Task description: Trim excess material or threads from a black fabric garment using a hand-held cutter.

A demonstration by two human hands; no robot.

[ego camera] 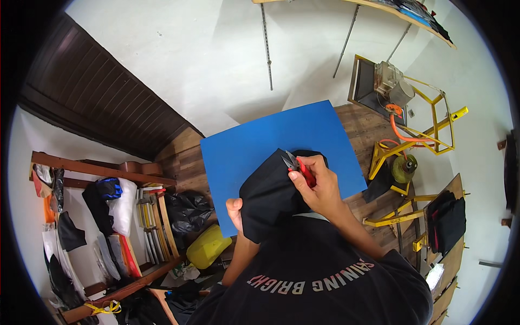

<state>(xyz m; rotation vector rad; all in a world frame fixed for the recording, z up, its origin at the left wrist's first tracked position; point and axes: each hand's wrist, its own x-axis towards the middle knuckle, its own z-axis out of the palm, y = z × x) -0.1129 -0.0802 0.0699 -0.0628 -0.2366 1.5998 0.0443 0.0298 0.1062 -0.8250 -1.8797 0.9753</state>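
In my right hand (321, 185) is a pair of red-handled thread snips (306, 172), held between thumb and fingers. Their pointed metal blades stand apart, over the upper edge of a piece of black fabric (270, 195). My left hand (235, 209) grips that fabric at its left side; most of the fingers are hidden behind it. More black cloth shows behind my right hand. The fabric is held up in front of my chest, above a blue tabletop (260, 148). Whether the blades touch the cloth cannot be told.
A wooden shelf rack (134, 280) with fabrics and rolls stands at the left, near a black plastic bag (189, 211) and a yellow container (209, 245). At the right are yellow metal frames (434, 118) and a board bearing folded black cloth (447, 223). A dark door (93, 85) is at upper left.
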